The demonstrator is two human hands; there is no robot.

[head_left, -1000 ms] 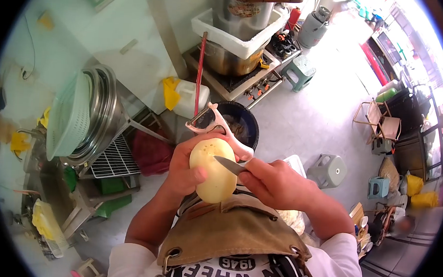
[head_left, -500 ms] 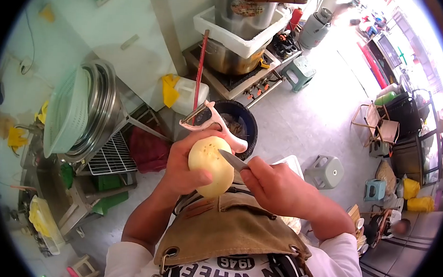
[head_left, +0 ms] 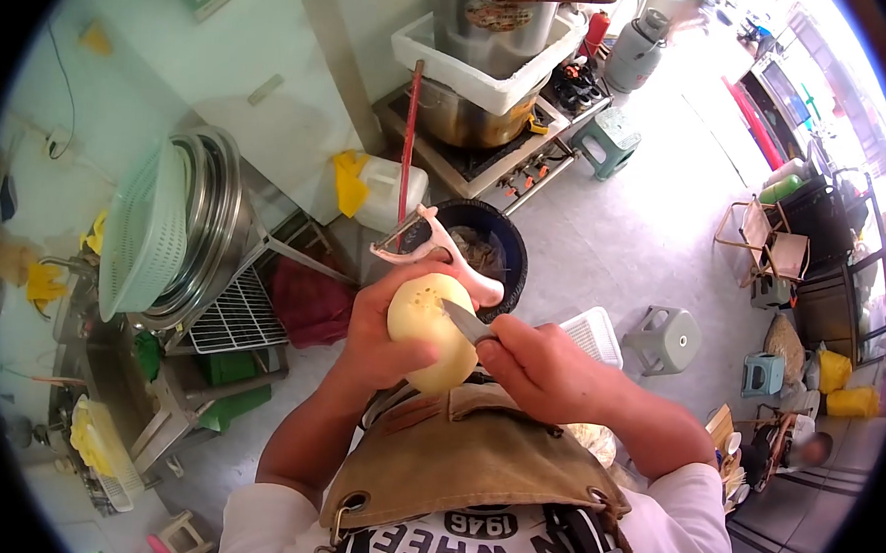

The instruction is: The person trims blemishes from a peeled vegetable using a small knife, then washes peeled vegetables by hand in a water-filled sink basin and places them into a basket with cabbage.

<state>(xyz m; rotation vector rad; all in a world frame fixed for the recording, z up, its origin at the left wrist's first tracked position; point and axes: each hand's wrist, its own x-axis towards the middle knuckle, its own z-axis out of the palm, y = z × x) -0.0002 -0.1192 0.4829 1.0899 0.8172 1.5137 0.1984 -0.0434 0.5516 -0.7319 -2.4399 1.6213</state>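
A pale yellow, peeled round fruit or vegetable (head_left: 428,341) rests in my left hand (head_left: 372,338), with my thumb across its front. Small brown pits mark its upper part. The pinkish-white peeler (head_left: 454,254) sticks out above the same hand, beyond the fruit; how the fingers hold it is hidden. My right hand (head_left: 548,370) is closed round a small knife (head_left: 466,323), whose blade tip lies against the fruit near the pits. The knife's handle is mostly hidden in the fist.
Beyond the hands stands a black tub (head_left: 512,265) with things in it. A stove (head_left: 468,178) carries large pots. Metal basins (head_left: 215,235) are at the left, a grey stool (head_left: 665,340) and white basket (head_left: 593,336) at the right.
The knife tip has shifted up the fruit to beside the pits, and the fruit is turned slightly. Both hands keep their holds. The camera view has shifted a little.
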